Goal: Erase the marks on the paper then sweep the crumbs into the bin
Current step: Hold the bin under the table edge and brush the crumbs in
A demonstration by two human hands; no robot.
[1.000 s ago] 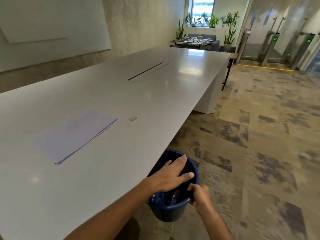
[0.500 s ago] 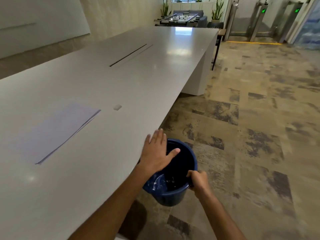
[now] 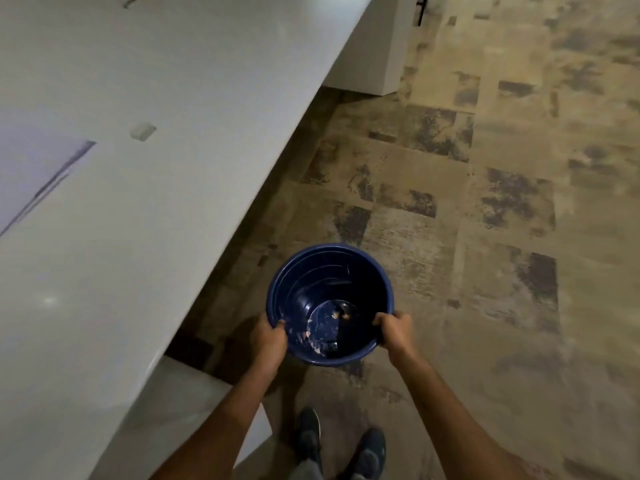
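1. Left hand (image 3: 268, 337): fingers curled over the near-left rim of the bin (image 3: 367, 271), thumb outside. Firm grip.
2. Right hand (image 3: 393, 332): same, hooked over the near-right rim.
3. Bin held above the floor (image 3: 485, 202), just off the table (image 3: 138, 237) edge; pale crumbs (image 3: 336, 315) sit in its bottom.
4. Paper (image 3: 31, 171) and eraser (image 3: 142, 130) lie on the table, well apart from the bin.
5. My read: sweep done, bin going down. Keep it level, set it flat, release both hands together.

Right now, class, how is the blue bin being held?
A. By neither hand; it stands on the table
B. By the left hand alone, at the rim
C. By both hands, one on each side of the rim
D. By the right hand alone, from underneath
C: the left hand and the right hand each grip the rim of the bin, beside the table.
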